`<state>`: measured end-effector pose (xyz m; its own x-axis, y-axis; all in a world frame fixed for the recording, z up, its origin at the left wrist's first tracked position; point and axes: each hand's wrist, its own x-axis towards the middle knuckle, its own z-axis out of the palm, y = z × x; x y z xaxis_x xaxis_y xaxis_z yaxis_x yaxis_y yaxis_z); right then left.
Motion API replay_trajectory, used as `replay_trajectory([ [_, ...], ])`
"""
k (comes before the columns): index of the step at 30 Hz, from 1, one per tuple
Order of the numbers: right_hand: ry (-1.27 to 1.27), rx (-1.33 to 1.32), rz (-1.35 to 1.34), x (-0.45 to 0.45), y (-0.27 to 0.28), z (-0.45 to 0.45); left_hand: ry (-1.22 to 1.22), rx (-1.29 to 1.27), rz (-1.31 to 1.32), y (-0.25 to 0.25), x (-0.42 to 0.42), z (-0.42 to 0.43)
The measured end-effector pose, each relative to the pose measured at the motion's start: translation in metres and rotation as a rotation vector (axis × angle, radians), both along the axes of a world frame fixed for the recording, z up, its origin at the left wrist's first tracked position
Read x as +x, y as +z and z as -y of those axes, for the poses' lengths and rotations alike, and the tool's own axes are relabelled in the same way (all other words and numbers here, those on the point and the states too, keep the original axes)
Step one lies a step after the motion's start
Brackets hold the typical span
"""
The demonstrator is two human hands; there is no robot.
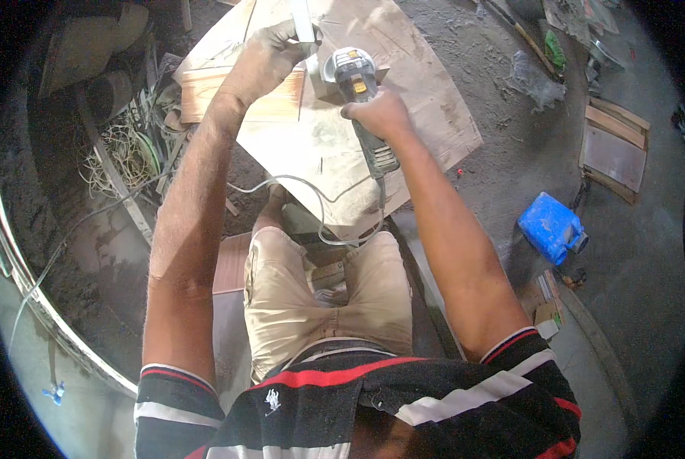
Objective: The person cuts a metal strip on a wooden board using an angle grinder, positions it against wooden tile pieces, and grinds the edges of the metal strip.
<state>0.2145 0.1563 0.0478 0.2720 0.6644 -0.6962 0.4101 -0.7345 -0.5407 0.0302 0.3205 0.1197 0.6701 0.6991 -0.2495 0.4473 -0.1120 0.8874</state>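
My right hand (380, 113) is wrapped round the body of a corded angle grinder (374, 149), whose round white guard (350, 57) points away from me. In my left hand (272, 57) I grip a pale, narrow metal strip (303, 19) that stands out past the fingers. The strip is close to the left of the grinder's head; whether the disc touches it I cannot tell. Both hands are above a worn plywood board (342, 195). A small dark block (327, 84) sits under the grinder's head, partly hidden.
A striped wooden piece (197, 92) lies on the board's left side. The grey power cord (289, 177) loops near my knees. Tangled wire (117, 157) and scrap lie left. To the right are a blue jerrycan (549, 227) and a wooden frame (616, 153) on the dusty floor.
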Motion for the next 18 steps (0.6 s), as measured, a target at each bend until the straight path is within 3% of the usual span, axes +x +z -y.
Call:
replay_trajectory([
  [18, 0.072, -0.077, 0.0, 0.0036, 0.0091, -0.0076, 0.003, 0.002, 0.004, 0.001, -0.0013, 0.0002],
])
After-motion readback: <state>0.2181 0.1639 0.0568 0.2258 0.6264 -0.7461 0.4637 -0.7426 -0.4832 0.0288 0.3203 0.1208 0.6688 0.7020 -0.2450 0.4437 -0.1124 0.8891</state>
